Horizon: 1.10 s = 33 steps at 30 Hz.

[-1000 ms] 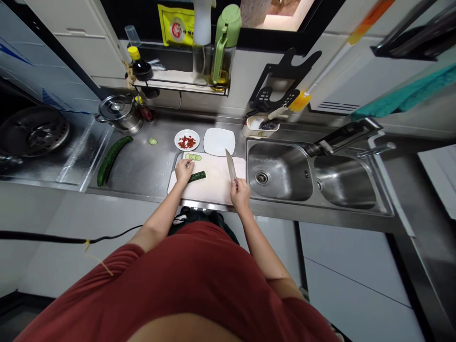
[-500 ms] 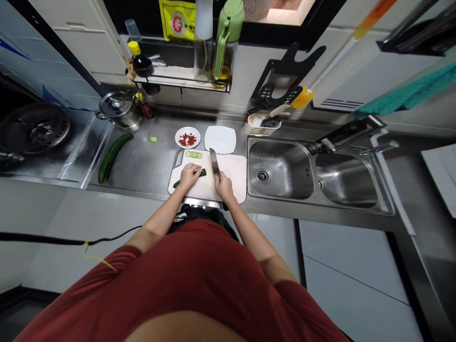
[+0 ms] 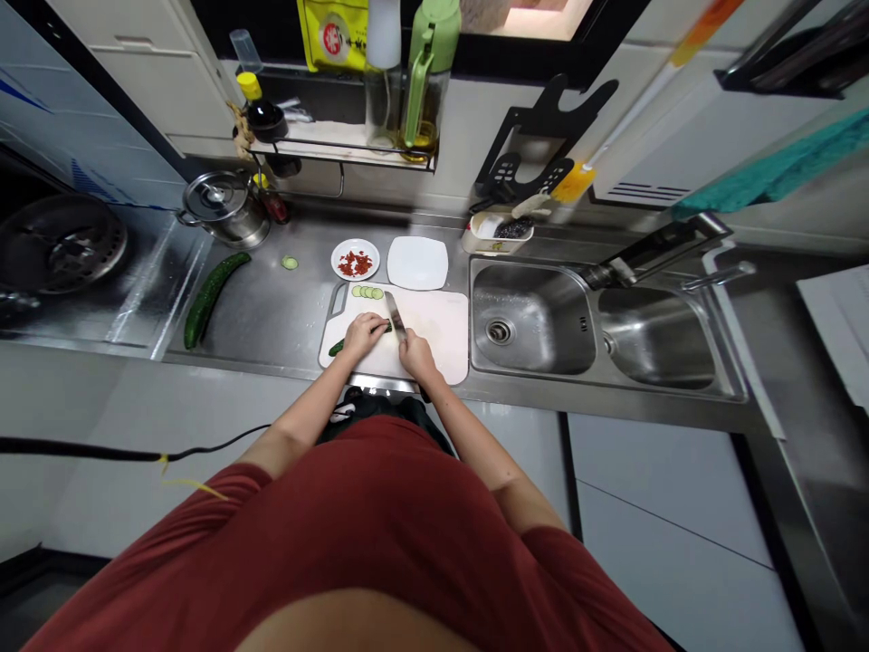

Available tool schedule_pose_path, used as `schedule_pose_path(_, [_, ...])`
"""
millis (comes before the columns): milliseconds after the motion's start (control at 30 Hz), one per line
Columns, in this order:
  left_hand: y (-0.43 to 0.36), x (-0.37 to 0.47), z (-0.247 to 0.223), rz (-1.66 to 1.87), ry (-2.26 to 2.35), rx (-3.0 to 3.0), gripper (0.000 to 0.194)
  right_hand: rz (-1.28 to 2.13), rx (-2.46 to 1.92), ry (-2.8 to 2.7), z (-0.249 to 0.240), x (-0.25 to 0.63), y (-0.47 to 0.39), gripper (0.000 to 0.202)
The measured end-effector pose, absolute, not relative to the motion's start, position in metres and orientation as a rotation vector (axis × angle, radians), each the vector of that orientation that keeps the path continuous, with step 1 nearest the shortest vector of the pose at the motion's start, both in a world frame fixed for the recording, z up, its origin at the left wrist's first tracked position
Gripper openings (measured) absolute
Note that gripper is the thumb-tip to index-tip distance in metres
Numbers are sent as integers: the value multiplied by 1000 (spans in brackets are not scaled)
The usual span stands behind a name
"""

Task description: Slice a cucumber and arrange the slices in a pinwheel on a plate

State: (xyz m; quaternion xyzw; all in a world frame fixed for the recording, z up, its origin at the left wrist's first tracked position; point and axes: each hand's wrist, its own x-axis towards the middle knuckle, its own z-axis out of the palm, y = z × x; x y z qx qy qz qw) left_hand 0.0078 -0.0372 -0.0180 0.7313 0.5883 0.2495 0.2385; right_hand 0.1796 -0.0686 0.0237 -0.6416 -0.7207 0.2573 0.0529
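Green cucumber (image 3: 336, 348) is being gripped by the left hand (image 3: 364, 335), a knife (image 3: 395, 314) by the right hand (image 3: 417, 357); slices (image 3: 367, 292) cut, this length uncut.

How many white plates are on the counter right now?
2: a round plate holding red pieces, beyond the cutting board, and a squarish plate just to its right. Any stacked underneath would be hidden.

Near the centre, the left hand (image 3: 365, 335) is hiding the middle of the cut cucumber (image 3: 337, 348); at upper left, the top edge is cropping the yellow packet (image 3: 334, 36).
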Motion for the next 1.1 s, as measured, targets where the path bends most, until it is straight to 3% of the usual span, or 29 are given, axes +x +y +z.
schedule_pose_path(1100, [-35,2,-35,788,1516,2206,23,914,-2051,-2250,37,170,-73,26])
